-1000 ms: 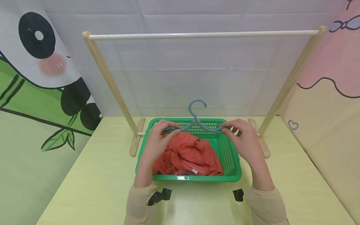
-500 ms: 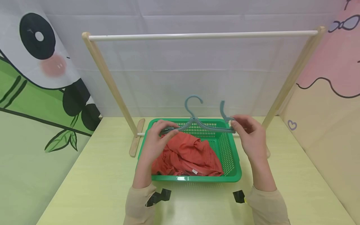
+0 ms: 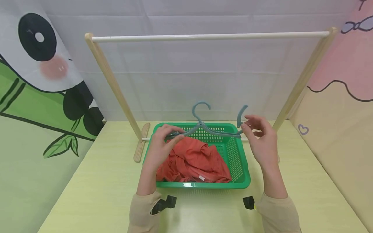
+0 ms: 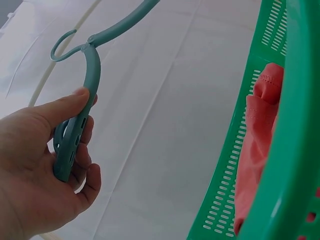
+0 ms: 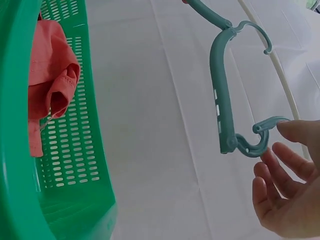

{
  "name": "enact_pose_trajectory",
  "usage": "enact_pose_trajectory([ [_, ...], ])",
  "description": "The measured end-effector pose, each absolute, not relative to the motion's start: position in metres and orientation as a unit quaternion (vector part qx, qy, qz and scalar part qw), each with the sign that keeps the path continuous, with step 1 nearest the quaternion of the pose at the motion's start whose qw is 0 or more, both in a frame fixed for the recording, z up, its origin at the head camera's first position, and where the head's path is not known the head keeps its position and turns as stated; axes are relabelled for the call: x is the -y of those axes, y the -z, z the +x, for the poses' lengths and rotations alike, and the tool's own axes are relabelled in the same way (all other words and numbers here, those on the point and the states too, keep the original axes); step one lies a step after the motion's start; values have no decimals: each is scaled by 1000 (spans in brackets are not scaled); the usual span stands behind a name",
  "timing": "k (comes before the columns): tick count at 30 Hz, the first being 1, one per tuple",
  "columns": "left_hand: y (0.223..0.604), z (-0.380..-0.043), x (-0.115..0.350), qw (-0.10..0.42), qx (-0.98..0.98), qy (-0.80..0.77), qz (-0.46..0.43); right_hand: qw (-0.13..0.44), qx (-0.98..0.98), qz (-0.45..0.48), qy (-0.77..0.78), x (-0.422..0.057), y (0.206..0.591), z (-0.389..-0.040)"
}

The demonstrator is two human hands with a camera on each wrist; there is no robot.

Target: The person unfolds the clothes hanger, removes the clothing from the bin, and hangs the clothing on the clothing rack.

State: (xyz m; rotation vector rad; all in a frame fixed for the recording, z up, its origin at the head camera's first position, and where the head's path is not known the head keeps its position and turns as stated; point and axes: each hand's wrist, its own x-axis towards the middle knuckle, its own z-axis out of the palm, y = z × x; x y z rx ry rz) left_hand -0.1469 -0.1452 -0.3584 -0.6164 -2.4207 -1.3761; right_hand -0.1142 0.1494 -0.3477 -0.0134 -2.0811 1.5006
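Observation:
A blue-green folding clothes hanger (image 3: 210, 130) is held level above the basket, its hook (image 3: 193, 111) upward. My left hand (image 3: 159, 145) grips its left arm; in the left wrist view the thumb lies along the arm (image 4: 91, 75) with the fingers curled behind. At the right, a jointed end piece (image 3: 240, 114) stands up from the hanger's arm, and my right hand (image 3: 263, 145) pinches it between thumb and finger. The right wrist view shows this end piece (image 5: 256, 150) folded out in a curve. Below, a crumpled red garment (image 3: 198, 158) with a white tag lies in the basket.
The green perforated basket (image 3: 204, 185) stands on the pale yellow table (image 3: 96, 191). Behind and over it rises a rack with wooden posts (image 3: 113, 84) and a white top rail (image 3: 209, 36). Black patches (image 3: 172, 201) lie in front of the basket.
My right hand has moved outward along the hanger's right arm. The end piece there has come into view, raised, and since then has tilted further right. My left hand keeps its grip.

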Motion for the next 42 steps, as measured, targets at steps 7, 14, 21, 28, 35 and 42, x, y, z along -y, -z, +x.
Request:
enact_pose_trajectory([
  [7, 360, -146, 144, 139, 858, 443, -222, 317, 765, 9, -561, -149, 344, -114],
  [14, 360, -144, 145, 128, 862, 432, -230, 350, 753, 26, -557, -147, 343, -113],
  [21, 359, -144, 146, 127, 859, 438, -232, 352, 732, 17, -583, -149, 342, -113],
  [28, 357, -144, 149, 131, 848, 460, -230, 355, 678, -2, -644, -158, 340, -114],
  [35, 356, -144, 153, 138, 839, 479, -219, 347, 616, -19, -707, -170, 346, -115],
  [42, 356, -144, 156, 146, 835, 491, -200, 392, 712, -54, -581, -179, 354, -115],
])
